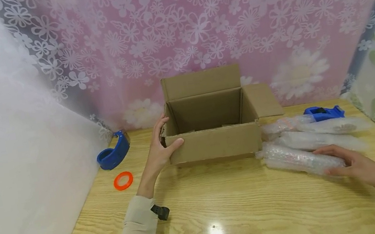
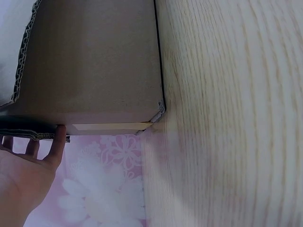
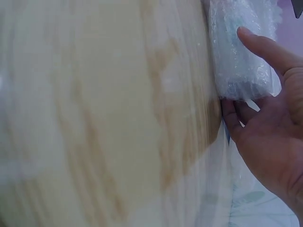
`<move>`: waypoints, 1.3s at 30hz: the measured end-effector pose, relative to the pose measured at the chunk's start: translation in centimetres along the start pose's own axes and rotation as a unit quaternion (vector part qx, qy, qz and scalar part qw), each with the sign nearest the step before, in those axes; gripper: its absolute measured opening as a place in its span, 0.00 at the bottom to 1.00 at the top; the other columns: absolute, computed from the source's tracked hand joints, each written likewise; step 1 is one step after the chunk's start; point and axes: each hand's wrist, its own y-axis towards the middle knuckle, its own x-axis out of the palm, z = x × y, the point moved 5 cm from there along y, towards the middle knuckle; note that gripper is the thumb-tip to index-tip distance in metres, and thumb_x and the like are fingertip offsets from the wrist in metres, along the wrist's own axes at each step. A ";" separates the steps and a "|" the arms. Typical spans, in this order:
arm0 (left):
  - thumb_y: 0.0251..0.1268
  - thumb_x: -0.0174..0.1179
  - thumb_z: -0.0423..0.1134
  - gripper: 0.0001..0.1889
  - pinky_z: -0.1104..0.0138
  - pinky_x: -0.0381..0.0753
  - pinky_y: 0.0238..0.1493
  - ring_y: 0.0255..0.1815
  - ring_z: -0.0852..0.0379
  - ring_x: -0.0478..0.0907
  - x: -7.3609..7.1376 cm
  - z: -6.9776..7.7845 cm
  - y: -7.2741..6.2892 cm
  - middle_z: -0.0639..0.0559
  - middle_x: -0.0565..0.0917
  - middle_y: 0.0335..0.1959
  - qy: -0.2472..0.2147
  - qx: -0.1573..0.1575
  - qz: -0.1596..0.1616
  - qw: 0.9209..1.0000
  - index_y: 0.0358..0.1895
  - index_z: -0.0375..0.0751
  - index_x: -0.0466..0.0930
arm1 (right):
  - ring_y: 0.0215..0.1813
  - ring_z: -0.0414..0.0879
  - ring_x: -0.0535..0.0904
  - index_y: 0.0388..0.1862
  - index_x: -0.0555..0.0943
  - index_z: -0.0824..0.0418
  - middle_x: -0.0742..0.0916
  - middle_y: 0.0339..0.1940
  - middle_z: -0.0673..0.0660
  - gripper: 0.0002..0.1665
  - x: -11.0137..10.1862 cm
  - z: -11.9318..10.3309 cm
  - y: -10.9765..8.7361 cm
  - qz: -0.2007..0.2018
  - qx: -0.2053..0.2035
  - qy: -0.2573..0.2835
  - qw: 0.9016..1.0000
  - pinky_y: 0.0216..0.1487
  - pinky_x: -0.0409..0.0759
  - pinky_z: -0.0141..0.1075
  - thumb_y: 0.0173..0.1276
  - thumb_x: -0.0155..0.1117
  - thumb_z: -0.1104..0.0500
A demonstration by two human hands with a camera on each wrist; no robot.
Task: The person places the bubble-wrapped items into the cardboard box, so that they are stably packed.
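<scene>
An open cardboard box stands on the wooden table with its back and right flaps up and out. My left hand grips its left end, thumb on the front wall and fingers along the side; the left wrist view shows that hand at the box's folded edge. To the right lie several bubble-wrapped packages side by side. My right hand holds the right end of the nearest bubble-wrapped package. In the right wrist view, the thumb lies over this wrapped package, with fingers around its end.
A blue tape dispenser and an orange-red ring lie left of the box. Another blue dispenser-like tool sits behind the packages. A flowered pink curtain hangs behind the table, with a white sheet at the left.
</scene>
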 end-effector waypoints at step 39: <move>0.65 0.72 0.42 0.43 0.37 0.46 0.79 0.85 0.55 0.44 -0.2 -3.7 1.0 0.69 0.49 0.84 0.021 0.016 0.013 1.000 0.81 0.54 0.60 | 0.71 0.32 0.64 0.75 0.67 0.74 0.70 0.76 0.47 0.30 -2.8 -7.3 -0.9 0.047 -0.106 0.161 0.980 0.54 0.77 0.24 0.75 0.48 0.82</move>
